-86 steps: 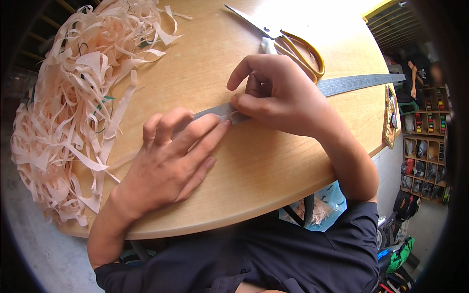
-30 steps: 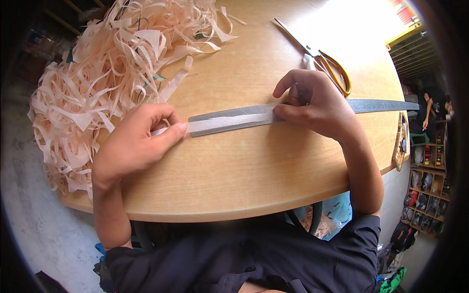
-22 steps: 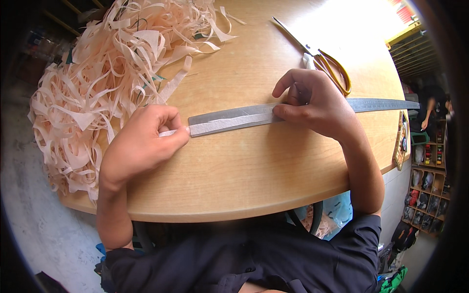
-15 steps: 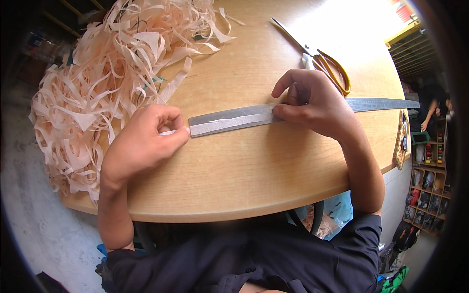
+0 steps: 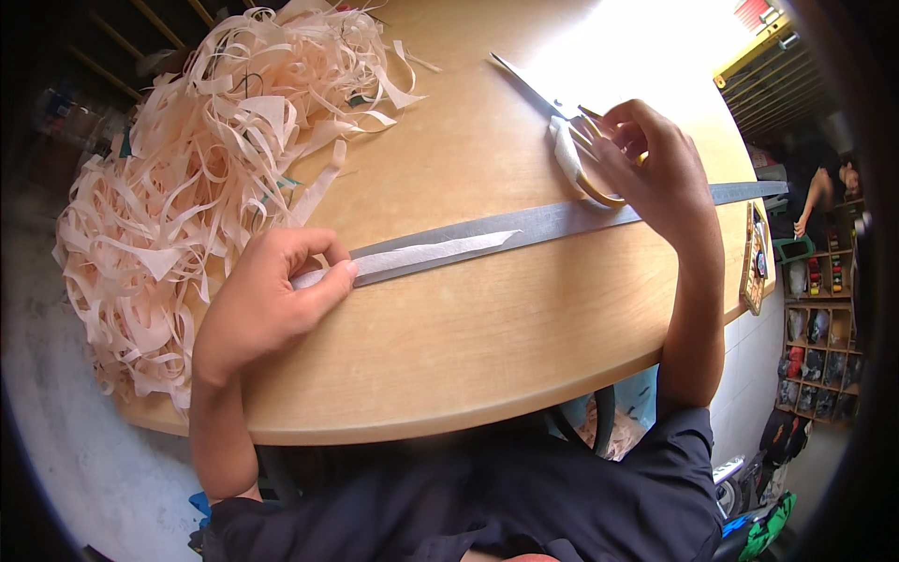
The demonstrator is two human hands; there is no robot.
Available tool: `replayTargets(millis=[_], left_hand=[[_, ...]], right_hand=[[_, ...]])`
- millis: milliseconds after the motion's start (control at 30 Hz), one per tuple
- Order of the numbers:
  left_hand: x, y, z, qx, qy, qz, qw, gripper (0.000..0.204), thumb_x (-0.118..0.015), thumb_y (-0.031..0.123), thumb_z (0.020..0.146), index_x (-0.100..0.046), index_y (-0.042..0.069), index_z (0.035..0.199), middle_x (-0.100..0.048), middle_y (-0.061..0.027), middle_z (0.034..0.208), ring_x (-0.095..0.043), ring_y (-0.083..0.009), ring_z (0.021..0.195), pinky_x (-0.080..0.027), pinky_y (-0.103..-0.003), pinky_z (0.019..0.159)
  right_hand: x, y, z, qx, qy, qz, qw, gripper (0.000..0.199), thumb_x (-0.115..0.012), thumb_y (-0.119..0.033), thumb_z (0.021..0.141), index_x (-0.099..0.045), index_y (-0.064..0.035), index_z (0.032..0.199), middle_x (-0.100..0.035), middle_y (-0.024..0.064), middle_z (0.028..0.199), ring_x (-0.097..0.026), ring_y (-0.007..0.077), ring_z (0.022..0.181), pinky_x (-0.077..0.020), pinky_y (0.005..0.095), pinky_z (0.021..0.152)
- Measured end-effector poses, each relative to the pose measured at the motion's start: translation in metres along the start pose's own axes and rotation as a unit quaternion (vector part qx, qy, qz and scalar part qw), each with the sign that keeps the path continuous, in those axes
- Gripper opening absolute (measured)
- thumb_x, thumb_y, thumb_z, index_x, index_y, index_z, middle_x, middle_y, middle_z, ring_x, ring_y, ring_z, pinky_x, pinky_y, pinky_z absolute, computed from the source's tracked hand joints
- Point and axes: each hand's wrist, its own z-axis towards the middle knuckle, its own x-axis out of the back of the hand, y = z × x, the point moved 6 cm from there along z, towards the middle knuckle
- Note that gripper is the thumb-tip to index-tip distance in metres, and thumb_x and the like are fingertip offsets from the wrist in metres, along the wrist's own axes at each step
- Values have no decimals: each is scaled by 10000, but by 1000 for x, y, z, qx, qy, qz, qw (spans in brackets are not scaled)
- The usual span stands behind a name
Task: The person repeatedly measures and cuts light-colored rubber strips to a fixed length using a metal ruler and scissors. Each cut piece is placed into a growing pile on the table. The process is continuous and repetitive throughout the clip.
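Note:
A long grey metal ruler (image 5: pixel 552 220) lies across the table, and a narrow pale fabric strip (image 5: pixel 431 251) rests lengthwise on its left part. My left hand (image 5: pixel 272 298) pinches the strip's left end between thumb and forefinger at the ruler's end. Beyond the ruler, my right hand (image 5: pixel 660 173) has its curled fingers at the handles of a pair of scissors (image 5: pixel 567 155). One loop is wrapped in white, the other is yellowish and partly covered by my fingers. The blades point away to the far left.
A big tangled heap of pale peach fabric strips (image 5: pixel 178 206) covers the table's (image 5: pixel 449 365) left side. A small wooden-framed object (image 5: pixel 754 258) sits at the right edge. Past it stand shelves (image 5: pixel 819 351) with bagged items, and another person's arm (image 5: pixel 817 199) shows.
My right hand has left the strip and ruler and moved away to the scissors' handles. My left hand still pinches the strip, now over the ruler's end. The whole view has shifted slightly.

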Motion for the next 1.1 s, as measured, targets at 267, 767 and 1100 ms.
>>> replayTargets(millis=[267,767,1100], left_hand=[[-3,6,8,-86,30,-130,987,219,-678,176,1000,-706,-1,874,-578,55,704,-447,-19,641,-334,-251,569],[23,-12,16,-75,107,-343,930,201,-645,189,1048,-699,26,943,-449,118,601,-306,28,483,-196,-207,448],[11,2,11,-114,109,-370,916,170,-646,165,1051,-715,14,1015,-661,48,796,-337,36,506,-226,-192,453]], right_hand=[[-19,14,3,0,1,-143,990,350,-765,-265,936,-670,56,1037,-710,206,956,-692,302,850,-555,405,819],[-42,-86,-75,-134,-408,549,717,403,-745,-218,985,-589,81,1204,-632,21,845,-683,104,693,-603,282,588],[-62,-98,-93,-183,-485,499,694,465,-692,-400,1036,-563,32,1149,-591,47,828,-684,134,627,-557,289,531]])
